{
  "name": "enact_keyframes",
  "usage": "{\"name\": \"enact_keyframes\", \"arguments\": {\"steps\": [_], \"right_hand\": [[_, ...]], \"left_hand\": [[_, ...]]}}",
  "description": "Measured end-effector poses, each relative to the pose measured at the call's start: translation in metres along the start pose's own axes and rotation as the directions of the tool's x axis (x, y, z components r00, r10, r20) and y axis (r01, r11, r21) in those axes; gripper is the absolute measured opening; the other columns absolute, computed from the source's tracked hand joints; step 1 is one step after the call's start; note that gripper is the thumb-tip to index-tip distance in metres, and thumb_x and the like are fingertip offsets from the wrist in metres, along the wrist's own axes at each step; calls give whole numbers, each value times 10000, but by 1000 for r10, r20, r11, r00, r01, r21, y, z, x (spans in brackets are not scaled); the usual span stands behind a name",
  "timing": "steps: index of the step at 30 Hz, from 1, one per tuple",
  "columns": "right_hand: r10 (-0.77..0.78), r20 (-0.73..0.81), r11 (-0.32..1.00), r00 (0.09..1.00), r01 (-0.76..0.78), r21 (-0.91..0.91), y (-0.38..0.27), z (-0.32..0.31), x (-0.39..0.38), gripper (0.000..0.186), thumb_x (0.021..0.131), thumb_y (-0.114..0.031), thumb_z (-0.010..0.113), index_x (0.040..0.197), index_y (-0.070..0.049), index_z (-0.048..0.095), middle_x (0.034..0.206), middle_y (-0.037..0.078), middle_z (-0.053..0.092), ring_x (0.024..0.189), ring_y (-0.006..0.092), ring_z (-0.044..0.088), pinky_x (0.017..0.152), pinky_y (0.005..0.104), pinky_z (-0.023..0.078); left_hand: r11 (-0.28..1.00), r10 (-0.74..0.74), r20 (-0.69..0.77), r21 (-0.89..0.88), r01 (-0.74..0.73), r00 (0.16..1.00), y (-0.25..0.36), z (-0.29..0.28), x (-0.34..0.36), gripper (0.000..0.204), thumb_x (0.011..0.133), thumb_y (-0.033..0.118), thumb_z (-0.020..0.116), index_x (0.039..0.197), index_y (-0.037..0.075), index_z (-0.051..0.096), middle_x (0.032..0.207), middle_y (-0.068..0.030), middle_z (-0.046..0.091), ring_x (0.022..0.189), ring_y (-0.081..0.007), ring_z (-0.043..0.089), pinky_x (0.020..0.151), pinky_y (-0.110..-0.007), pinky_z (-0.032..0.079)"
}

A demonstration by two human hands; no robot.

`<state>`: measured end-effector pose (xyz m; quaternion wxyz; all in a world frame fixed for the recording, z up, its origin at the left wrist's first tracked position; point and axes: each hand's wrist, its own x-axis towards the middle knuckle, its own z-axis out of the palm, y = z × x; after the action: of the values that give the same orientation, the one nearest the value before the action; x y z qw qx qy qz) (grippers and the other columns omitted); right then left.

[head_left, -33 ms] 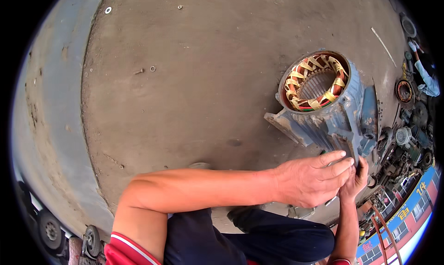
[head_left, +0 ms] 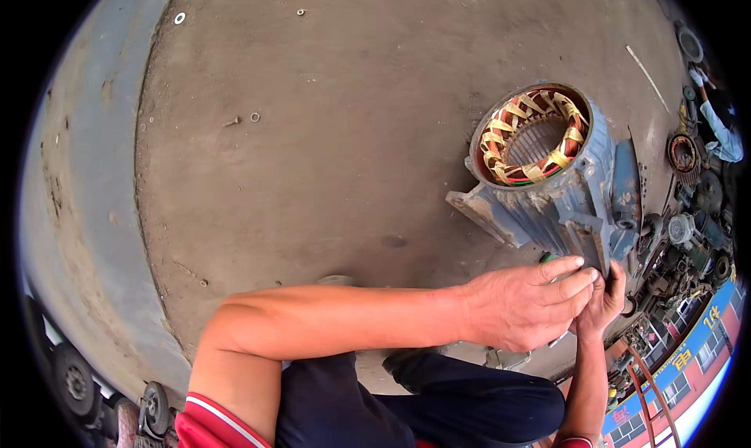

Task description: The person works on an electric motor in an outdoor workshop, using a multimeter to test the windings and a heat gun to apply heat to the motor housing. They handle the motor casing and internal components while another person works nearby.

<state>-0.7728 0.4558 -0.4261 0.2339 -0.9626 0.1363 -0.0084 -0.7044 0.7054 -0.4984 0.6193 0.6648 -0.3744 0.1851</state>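
A blue-grey motor housing (head_left: 540, 206) stands on the ground at right of centre, its round open end facing up. Inside that end sits a ring of copper windings (head_left: 494, 139) tied with cream lacing. A dark grey flat piece (head_left: 592, 245) juts from the near side of the housing toward me; whether it is part of the housing I cannot tell. My left hand (head_left: 532, 306) is closed in a pinch at its near end, what it pinches being hidden. My right hand (head_left: 601, 307) has its fingers closed about that same end. A bit of green (head_left: 547, 257) shows beside my left fingertips.
A loose bolt (head_left: 231, 122) and washers (head_left: 180, 18) lie on the bare ground. Motor parts (head_left: 682, 229) are heaped at far right, near another person's light-blue sleeve (head_left: 724, 135). A reddish ladder (head_left: 653, 397) stands lower right; wheels (head_left: 76, 381) show lower left.
The dark grey flat piece shows a little more of its broad face at the housing. Both hands stay at its near end, and the view has shifted slightly.
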Motion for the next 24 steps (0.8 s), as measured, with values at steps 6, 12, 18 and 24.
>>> {"name": "enact_keyframes", "arguments": {"steps": [6,12,18,24], "right_hand": [[-9,-101,1000,995,9,0,12,-8,47,322,963,-34,659,1278,18,617,1169,35,647,1023,112,581,936,266,466],[34,-40,998,999,-32,56,17,-19,73,349,967,-54,665,1305,14,605,1157,34,656,1017,109,584,915,254,470],[27,-66,997,997,-22,80,24,-15,59,348,956,-51,673,1292,14,613,1168,36,650,1036,117,580,946,268,459],[93,-19,976,995,-87,202,21,-14,43,335,940,-22,676,1269,12,622,1178,37,638,1050,123,576,949,268,455]], "left_hand": [[999,-43,29,16,43,999,-2,4,-7,219,743,196,636,864,26,706,1196,-149,645,1251,-310,553,1088,-472,459],[997,-68,66,47,65,995,-6,0,-8,240,762,216,637,901,33,707,1217,-134,643,1263,-291,544,1107,-473,435],[995,-76,47,71,73,996,-8,1,-6,222,771,215,645,904,49,710,1221,-134,641,1264,-290,542,1106,-479,434],[997,-68,34,44,66,997,-8,-1,0,215,772,215,651,910,64,717,1224,-138,640,1263,-294,543,1109,-475,432]]}}
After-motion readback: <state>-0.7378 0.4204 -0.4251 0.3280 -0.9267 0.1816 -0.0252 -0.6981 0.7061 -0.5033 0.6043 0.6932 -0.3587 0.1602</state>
